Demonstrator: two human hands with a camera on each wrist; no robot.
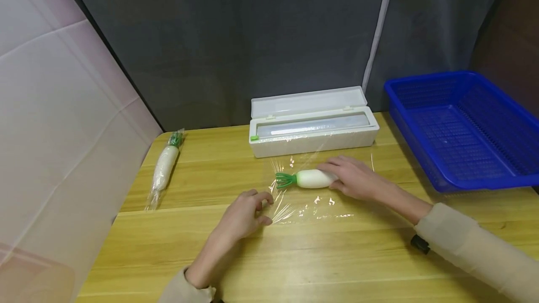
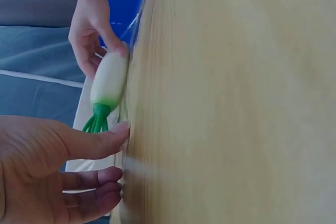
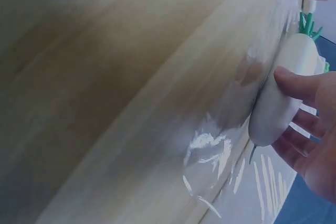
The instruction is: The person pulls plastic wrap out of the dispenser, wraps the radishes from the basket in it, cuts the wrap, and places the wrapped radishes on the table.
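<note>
A white radish [image 1: 314, 179] with green stalks lies on a sheet of clear plastic wrap [image 1: 324, 207] on the wooden table. My right hand [image 1: 353, 177] holds the radish near its tail end, thumb on one side and fingers on the other in the right wrist view. Beside the stalks, my left hand [image 1: 246, 214] is at the wrap's left edge. Its thumb [image 2: 100, 142] and fingers are spread apart, with the fingertips close over the table. Behind the radish stands a white wrap dispenser box [image 1: 316, 141], its lid raised and a roll inside.
At the table's left side lies another radish [image 1: 165, 167] wrapped in clear film, its ends twisted. A blue plastic basket [image 1: 446, 183] stands at the right. Behind the table hangs a dark grey curtain [image 1: 236, 41], and a pale panel [image 1: 63, 120] slants along the left.
</note>
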